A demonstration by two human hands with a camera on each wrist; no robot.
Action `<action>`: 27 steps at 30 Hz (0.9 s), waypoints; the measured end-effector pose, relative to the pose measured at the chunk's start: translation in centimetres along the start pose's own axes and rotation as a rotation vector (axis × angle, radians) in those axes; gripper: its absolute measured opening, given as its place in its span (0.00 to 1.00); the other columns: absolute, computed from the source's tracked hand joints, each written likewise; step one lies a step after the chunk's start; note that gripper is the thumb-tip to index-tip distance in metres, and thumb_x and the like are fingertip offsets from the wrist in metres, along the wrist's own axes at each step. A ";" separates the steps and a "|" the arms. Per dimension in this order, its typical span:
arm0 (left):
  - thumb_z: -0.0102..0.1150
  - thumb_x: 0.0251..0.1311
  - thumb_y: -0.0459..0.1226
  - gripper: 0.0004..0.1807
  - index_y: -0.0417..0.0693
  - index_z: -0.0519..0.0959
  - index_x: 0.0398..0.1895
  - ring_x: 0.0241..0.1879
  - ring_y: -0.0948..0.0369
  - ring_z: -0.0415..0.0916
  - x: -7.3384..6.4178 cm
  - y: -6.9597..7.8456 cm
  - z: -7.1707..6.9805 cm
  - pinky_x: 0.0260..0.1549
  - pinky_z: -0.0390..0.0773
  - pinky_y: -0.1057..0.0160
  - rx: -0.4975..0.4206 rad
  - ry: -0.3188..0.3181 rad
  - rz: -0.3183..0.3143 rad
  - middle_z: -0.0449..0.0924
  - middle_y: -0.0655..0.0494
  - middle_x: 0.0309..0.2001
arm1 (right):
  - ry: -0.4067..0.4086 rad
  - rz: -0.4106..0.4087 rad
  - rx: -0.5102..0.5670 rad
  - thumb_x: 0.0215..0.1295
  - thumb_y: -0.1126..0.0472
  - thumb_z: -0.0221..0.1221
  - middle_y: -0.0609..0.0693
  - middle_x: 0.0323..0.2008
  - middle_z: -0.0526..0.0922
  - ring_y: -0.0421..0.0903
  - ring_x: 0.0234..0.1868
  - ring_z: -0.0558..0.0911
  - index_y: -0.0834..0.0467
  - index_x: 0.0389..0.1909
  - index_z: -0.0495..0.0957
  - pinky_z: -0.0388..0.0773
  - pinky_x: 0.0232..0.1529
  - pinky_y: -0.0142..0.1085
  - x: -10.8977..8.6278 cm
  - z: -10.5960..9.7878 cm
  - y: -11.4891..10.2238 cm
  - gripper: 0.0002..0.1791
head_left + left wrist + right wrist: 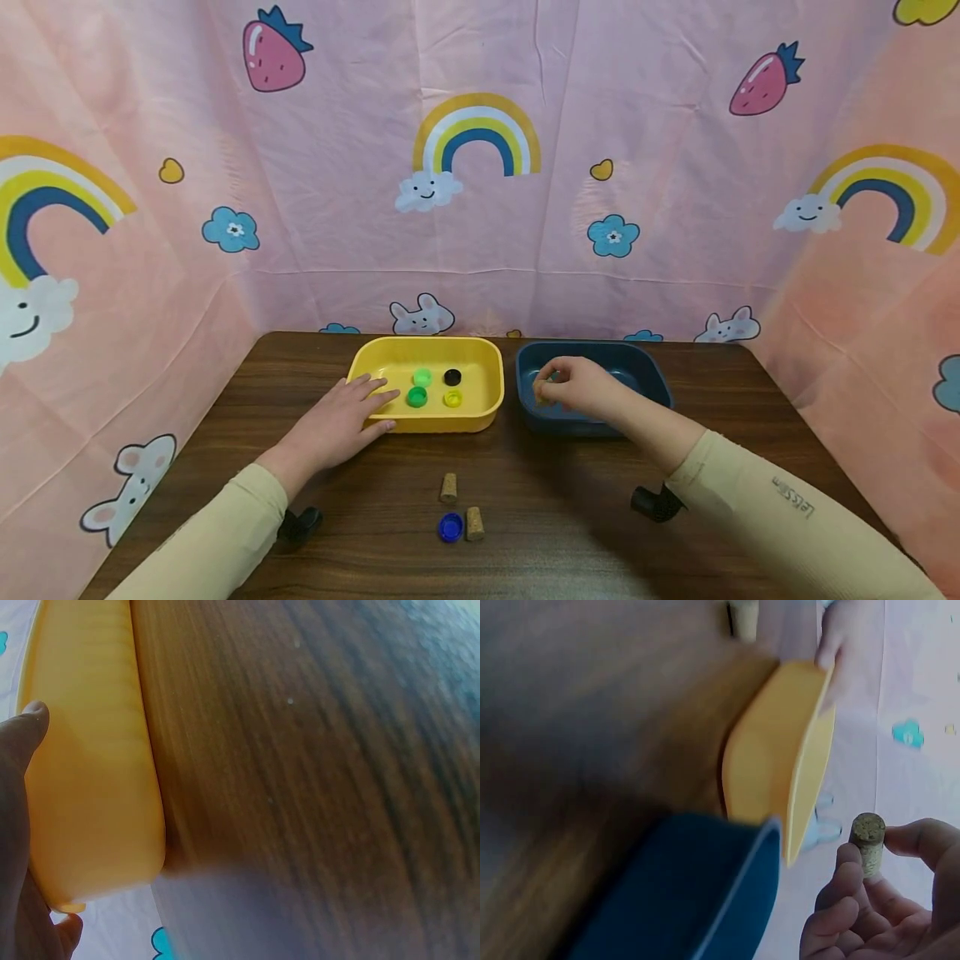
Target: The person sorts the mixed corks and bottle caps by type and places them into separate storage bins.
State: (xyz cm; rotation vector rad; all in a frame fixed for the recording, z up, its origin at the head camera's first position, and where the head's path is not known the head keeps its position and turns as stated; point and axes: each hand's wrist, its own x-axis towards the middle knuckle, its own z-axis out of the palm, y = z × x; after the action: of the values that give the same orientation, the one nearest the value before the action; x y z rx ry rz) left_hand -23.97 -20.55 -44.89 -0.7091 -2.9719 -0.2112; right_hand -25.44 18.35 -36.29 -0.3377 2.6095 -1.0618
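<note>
Between thumb and fingers, my right hand point(587, 388) pinches a cork stopper point(868, 844). It is over the dark blue tray point(577, 427), near that tray's left side. My left hand point(333, 423) lies spread at the left end of the yellow tray point(427, 424), its fingers reaching over the rim. Inside the yellow tray are a light green cap point(422, 377), a black cap point(452, 377), a green cap point(417, 397) and a yellow cap point(452, 399). My right hand and forearm hide part of the blue tray's inside.
On the dark wooden table point(360, 533), in front of the yellow tray, a cork point(448, 487) stands behind a second cork point(475, 523) and a blue cap point(451, 527). A printed pink cloth point(495, 242) hangs around the back and sides.
</note>
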 end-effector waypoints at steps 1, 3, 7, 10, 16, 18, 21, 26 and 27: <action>0.53 0.69 0.58 0.32 0.56 0.70 0.71 0.73 0.43 0.55 0.0 0.0 0.0 0.71 0.51 0.38 0.000 -0.002 -0.002 0.65 0.46 0.71 | 0.005 0.015 0.007 0.69 0.51 0.60 0.51 0.33 0.83 0.50 0.32 0.79 0.54 0.46 0.82 0.79 0.35 0.42 0.3 -0.5 0.1 0.12; 0.53 0.69 0.58 0.32 0.56 0.70 0.71 0.73 0.44 0.55 0.0 0.0 0.0 0.71 0.51 0.39 0.002 -0.007 -0.006 0.65 0.46 0.71 | 0.018 0.038 0.001 0.70 0.51 0.59 0.52 0.33 0.82 0.52 0.32 0.79 0.54 0.47 0.81 0.79 0.34 0.44 0.7 -1.3 0.4 0.13; 0.52 0.69 0.59 0.32 0.56 0.69 0.72 0.73 0.44 0.55 0.0 -0.1 0.0 0.72 0.50 0.40 0.002 -0.016 -0.008 0.64 0.47 0.72 | 0.010 0.054 0.003 0.71 0.51 0.58 0.56 0.35 0.82 0.54 0.32 0.79 0.56 0.51 0.80 0.78 0.31 0.43 1.5 -2.7 1.2 0.15; 0.52 0.69 0.58 0.32 0.56 0.69 0.71 0.73 0.44 0.55 0.0 -0.1 0.0 0.71 0.50 0.39 0.003 -0.016 -0.003 0.64 0.46 0.72 | -0.002 0.050 0.001 0.72 0.51 0.57 0.57 0.36 0.81 0.53 0.31 0.78 0.58 0.52 0.79 0.76 0.28 0.39 2.1 -3.4 1.6 0.17; 0.52 0.68 0.59 0.33 0.57 0.70 0.71 0.73 0.44 0.55 0.1 -0.1 0.0 0.71 0.51 0.40 0.006 -0.021 -0.008 0.64 0.46 0.72 | 0.017 0.081 -0.030 0.72 0.50 0.57 0.57 0.38 0.81 0.48 0.30 0.79 0.59 0.50 0.79 0.77 0.27 0.37 3.4 -4.2 2.1 0.17; 0.52 0.68 0.59 0.32 0.57 0.70 0.71 0.73 0.44 0.55 0.1 -0.1 0.1 0.71 0.51 0.40 0.008 -0.021 -0.008 0.64 0.46 0.72 | 0.033 0.097 -0.039 0.72 0.50 0.57 0.57 0.38 0.82 0.49 0.30 0.80 0.59 0.49 0.78 0.77 0.28 0.36 3.8 -4.3 2.3 0.17; 0.52 0.69 0.59 0.32 0.56 0.69 0.71 0.73 0.43 0.55 0.1 -0.2 0.1 0.71 0.51 0.39 0.010 -0.019 -0.005 0.65 0.46 0.72 | 0.054 0.119 -0.056 0.71 0.50 0.57 0.59 0.39 0.82 0.50 0.31 0.81 0.60 0.47 0.77 0.77 0.28 0.36 4.3 -4.5 2.7 0.16; 0.53 0.68 0.58 0.32 0.56 0.70 0.71 0.73 0.43 0.55 0.0 -0.2 0.2 0.71 0.51 0.39 0.007 -0.014 -0.002 0.65 0.46 0.71 | 0.074 0.135 -0.097 0.69 0.54 0.58 0.59 0.36 0.82 0.49 0.29 0.80 0.62 0.41 0.78 0.77 0.29 0.38 5.4 -4.3 4.1 0.14; 0.53 0.69 0.58 0.32 0.56 0.70 0.71 0.73 0.43 0.55 0.0 -0.2 0.2 0.71 0.51 0.39 0.008 -0.014 -0.001 0.65 0.46 0.71 | 0.074 0.138 -0.109 0.69 0.54 0.58 0.58 0.35 0.82 0.50 0.29 0.79 0.63 0.39 0.79 0.77 0.29 0.39 5.7 -4.2 4.5 0.14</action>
State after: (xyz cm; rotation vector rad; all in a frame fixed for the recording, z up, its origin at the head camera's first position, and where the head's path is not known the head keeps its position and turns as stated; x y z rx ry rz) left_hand -24.12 -20.69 -45.11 -0.7107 -2.9851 -0.1945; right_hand -32.68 22.30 -37.64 -0.1418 2.7176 -0.9043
